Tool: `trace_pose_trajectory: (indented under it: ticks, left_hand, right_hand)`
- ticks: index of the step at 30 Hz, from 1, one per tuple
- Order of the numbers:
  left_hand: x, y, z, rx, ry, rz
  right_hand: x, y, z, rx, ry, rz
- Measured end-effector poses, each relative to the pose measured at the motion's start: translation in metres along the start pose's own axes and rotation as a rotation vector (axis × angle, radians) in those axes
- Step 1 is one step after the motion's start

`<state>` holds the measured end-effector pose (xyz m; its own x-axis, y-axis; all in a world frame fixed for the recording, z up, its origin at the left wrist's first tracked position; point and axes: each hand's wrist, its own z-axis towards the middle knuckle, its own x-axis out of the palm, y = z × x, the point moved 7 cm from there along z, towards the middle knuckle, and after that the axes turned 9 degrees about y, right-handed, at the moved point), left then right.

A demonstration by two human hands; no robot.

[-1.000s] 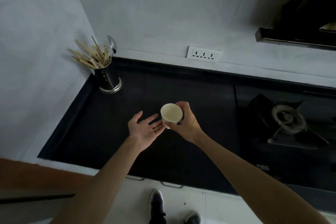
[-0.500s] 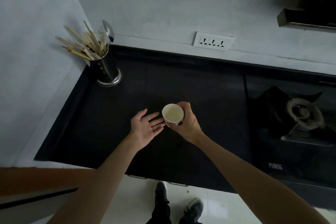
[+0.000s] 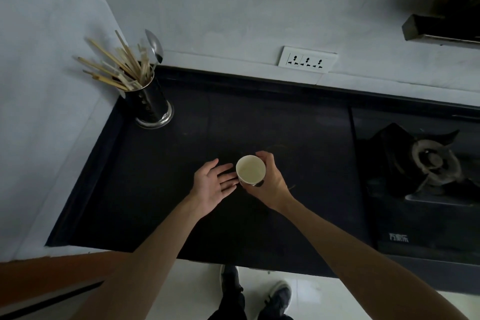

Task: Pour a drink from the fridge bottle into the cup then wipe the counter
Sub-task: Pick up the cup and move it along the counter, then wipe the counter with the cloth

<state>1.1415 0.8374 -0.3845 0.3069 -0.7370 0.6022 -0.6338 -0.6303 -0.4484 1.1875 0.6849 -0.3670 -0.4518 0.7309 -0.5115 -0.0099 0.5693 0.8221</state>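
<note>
A pale plastered wall (image 3: 233, 8) with a faintly mottled finish rises behind a matte black table (image 3: 272, 117) set into a kitchen corner, its raised lip running along the back and left edges. At right, a glossy dark gas stove (image 3: 420, 215) carries a round metal burner (image 3: 432, 161) under a spiked pan support; the stove is cut off by the frame, and the small white brand mark on its front is too blurred to read. A dark range hood (image 3: 441, 31) juts in at the upper right, mostly out of shot. In the back left corner of the table, a cylindrical, perforated steel holder (image 3: 152, 106) stands on a shiny round base, bristling with slim wooden chopsticks (image 3: 114, 67) and one metal spoon (image 3: 155, 45). A white rectangular socket strip (image 3: 307, 61) sits on the wall just above the table. Near the middle of the table, the right hand (image 3: 270, 182) wraps around a small paper cup (image 3: 250, 170), upright, round-mouthed and cream inside; its outer wall is largely hidden by the fingers, with only a dark printed patch showing, and whether its base touches the table cannot be told. The left hand (image 3: 211, 184) lies spread and empty, palm up, fingertips just beside the cup. Black shoes (image 3: 275, 299) show on the pale floor below.
</note>
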Motion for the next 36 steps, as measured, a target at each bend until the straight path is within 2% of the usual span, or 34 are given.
trace_pose_trajectory:
  ticks: [4, 8, 12, 15, 21, 27, 36]
  left_hand:
    - [-0.003, -0.003, 0.004, -0.013, 0.024, 0.081]
    - [-0.003, -0.016, 0.004, 0.014, 0.022, 0.29]
    - [0.011, -0.047, 0.007, 0.104, 0.037, 0.688]
    - [0.035, -0.072, 0.009, 0.169, 0.046, 1.037]
    - [0.1, -0.096, 0.01, 0.257, 0.07, 1.563]
    - [0.192, -0.088, -0.001, 0.413, 0.138, 2.04]
    - [0.318, -0.028, -0.019, 0.602, 0.304, 2.283]
  right_hand:
    - [0.002, 0.001, 0.001, 0.015, 0.029, -0.03]
    - [-0.001, -0.001, 0.001, 0.048, 0.101, -0.081]
    - [-0.015, -0.006, 0.0, 0.118, 0.211, -0.161]
    - [-0.037, -0.01, -0.003, 0.2, 0.219, -0.231]
    - [-0.102, -0.009, -0.011, 0.284, 0.15, -0.383]
    - [-0.177, 0.003, -0.036, 0.287, 0.09, -0.648]
    - [-0.274, -0.004, -0.135, 0.416, -0.171, -0.635]
